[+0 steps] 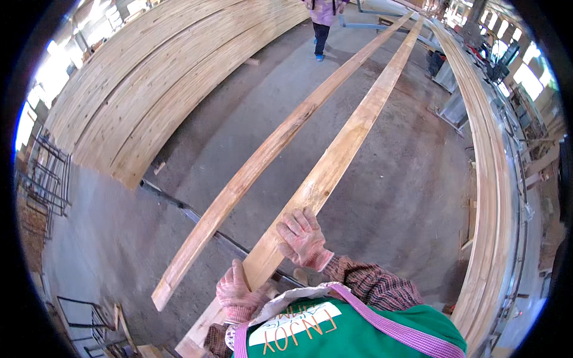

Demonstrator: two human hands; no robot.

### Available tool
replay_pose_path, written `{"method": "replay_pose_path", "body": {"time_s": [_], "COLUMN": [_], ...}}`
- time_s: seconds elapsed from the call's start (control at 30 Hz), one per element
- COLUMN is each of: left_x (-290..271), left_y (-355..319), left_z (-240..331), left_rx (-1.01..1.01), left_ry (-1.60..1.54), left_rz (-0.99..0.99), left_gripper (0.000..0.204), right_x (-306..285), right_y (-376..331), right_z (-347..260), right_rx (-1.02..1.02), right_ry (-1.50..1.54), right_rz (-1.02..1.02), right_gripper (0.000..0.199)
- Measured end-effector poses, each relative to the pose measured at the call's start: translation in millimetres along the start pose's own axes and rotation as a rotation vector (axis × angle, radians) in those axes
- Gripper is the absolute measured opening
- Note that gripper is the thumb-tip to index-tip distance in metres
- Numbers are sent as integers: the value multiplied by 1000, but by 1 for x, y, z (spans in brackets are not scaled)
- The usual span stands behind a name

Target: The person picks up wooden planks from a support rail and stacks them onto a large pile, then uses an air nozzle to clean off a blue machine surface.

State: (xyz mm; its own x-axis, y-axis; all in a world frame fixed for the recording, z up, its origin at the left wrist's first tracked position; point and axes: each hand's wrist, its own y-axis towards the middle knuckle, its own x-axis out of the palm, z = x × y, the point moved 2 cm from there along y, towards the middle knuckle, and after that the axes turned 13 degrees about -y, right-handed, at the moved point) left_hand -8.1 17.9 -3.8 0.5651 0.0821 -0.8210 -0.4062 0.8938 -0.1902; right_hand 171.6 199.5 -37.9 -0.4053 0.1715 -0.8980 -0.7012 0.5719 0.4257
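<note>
Green apron (358,341), long board (341,152).
Left grip (236,292) holds it, right grip (303,240) rests open; letting go could drop it.

The gloved right hand (303,240) lies palm down just below the frame's centre, fingers extended toward the upper left. The right forearm (377,284) slants in from the lower right. The gloved left hand (237,290) sits lower and farther left, one digit pointing up, its forearm mostly hidden.
</note>
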Motion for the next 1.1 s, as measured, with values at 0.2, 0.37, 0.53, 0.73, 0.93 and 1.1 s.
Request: {"method": "replay_pose_path", "body": {"time_s": [0.2, 0.37, 0.53, 0.73, 0.93, 1.1], "left_x": [-4, -9, -8, -7, -9, -8], "left_y": [2, 2, 3, 3, 6, 6], "left_z": [-1, 5, 2, 2, 4, 3], "left_rx": [59, 25, 55, -2, 0, 6], "left_ry": [-13, -27, -12, -28, -51, -62], "left_rz": [88, 54, 52, 33, 12, 29], "left_gripper": [107, 105, 106, 103, 103, 102], "right_x": [9, 10, 1, 9, 8, 8], "right_y": [5, 4, 7, 0, 3, 2], "right_z": [-1, -4, -6, -5, -4, -4], "right_rx": [-19, -19, -10, -10, 10, 8], "right_ry": [-24, -35, -35, -42, -34, -34], "right_rz": [172, 166, 94, 154, 97, 97], "right_gripper": [50, 48, 47, 50, 51, 53]}}
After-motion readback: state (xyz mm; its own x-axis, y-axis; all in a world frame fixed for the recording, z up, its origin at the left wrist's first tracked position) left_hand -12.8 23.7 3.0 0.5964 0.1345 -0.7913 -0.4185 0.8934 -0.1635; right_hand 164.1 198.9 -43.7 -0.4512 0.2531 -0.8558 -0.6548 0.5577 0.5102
